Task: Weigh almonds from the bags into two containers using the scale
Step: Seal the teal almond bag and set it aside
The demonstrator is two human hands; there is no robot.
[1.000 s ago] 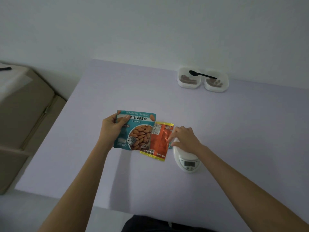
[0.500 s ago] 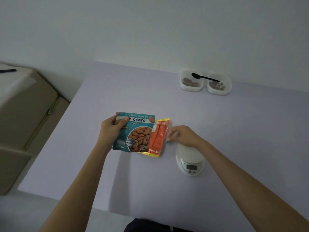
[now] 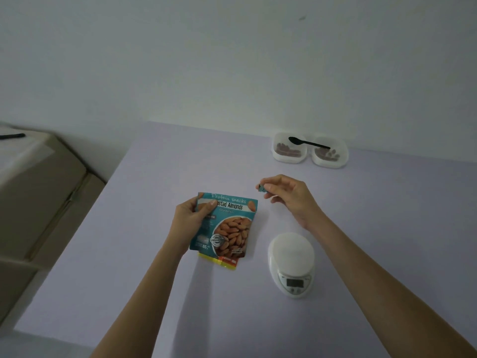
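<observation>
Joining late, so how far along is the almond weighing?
Both containers already hold some almonds, a black spoon across them. The left hand holds the teal bag; the right hand pinches a small teal scrap. The scale stands bare.

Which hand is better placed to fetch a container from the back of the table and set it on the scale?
Right hand: it pinches only a small teal scrap and hovers nearer the containers. Left hand grips the almond bag.
</observation>
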